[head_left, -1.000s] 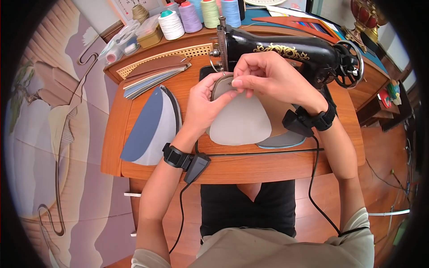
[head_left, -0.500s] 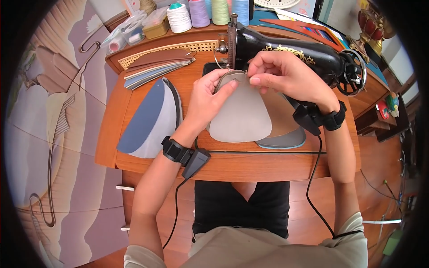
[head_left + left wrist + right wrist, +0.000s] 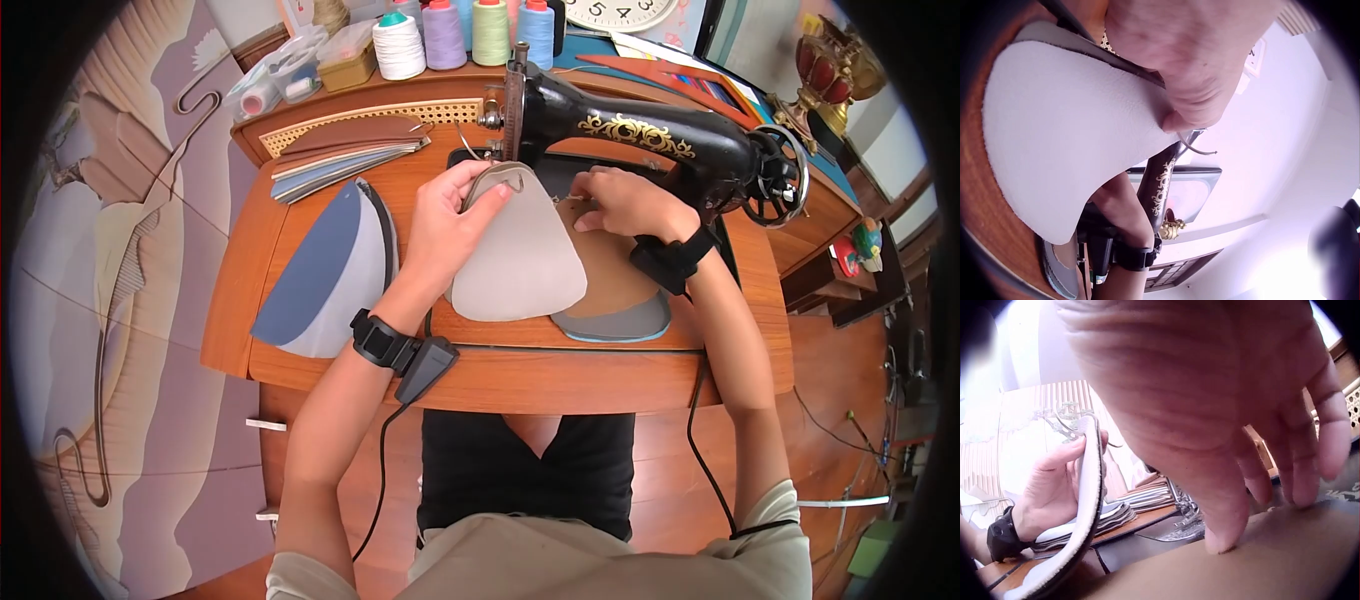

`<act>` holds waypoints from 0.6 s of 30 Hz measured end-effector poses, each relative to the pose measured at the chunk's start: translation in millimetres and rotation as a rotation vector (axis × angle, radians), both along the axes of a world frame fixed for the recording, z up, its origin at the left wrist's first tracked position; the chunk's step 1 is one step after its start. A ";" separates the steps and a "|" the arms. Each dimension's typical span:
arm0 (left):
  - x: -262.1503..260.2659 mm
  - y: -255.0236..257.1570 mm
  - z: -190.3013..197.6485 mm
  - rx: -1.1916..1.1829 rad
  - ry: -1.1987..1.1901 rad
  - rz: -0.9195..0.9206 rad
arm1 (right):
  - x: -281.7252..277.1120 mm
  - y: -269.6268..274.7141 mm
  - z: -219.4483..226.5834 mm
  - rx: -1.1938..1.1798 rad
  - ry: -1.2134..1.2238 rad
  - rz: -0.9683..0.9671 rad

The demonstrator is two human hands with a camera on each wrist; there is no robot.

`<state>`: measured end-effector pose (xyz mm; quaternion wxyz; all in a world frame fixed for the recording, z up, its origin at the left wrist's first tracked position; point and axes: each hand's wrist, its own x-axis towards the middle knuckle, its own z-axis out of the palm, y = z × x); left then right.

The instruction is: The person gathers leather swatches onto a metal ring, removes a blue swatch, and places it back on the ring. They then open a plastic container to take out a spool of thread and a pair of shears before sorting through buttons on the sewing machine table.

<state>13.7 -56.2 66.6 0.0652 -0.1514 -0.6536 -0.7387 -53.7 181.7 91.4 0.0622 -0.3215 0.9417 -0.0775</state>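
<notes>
My left hand [image 3: 450,220] pinches the narrow top of a light grey rounded-triangular leather-like swatch [image 3: 515,260], its thumb on the front face. A darker layer shows behind the swatch's edge. Near the thumb, a thin curved metal wire [image 3: 1197,147] pokes out at that top end in the left wrist view. To the right, my right hand [image 3: 625,205] is over a brown swatch [image 3: 615,265] lying on the table. In the right wrist view its thumb [image 3: 1225,531] and fingertips touch the brown surface, spread apart. Beneath the brown swatch lies a grey one with a blue edge [image 3: 620,325].
A black sewing machine [image 3: 640,115] stands behind the hands. At left lie a blue and pale grey swatch pile [image 3: 320,270] and a fanned bundle of narrow swatches [image 3: 350,160]. Thread spools [image 3: 400,45] and plastic boxes [image 3: 295,70] line the back. Wrist-camera cables hang over the front.
My right hand has left the top of the light grey swatch and moved right and down onto the brown swatch. The left hand still holds the grey swatch, now slightly further left.
</notes>
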 end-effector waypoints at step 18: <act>-2.7 -0.2 -4.1 0.002 -0.004 0.037 | 40.5 7.8 81.4 -0.112 -0.133 0.200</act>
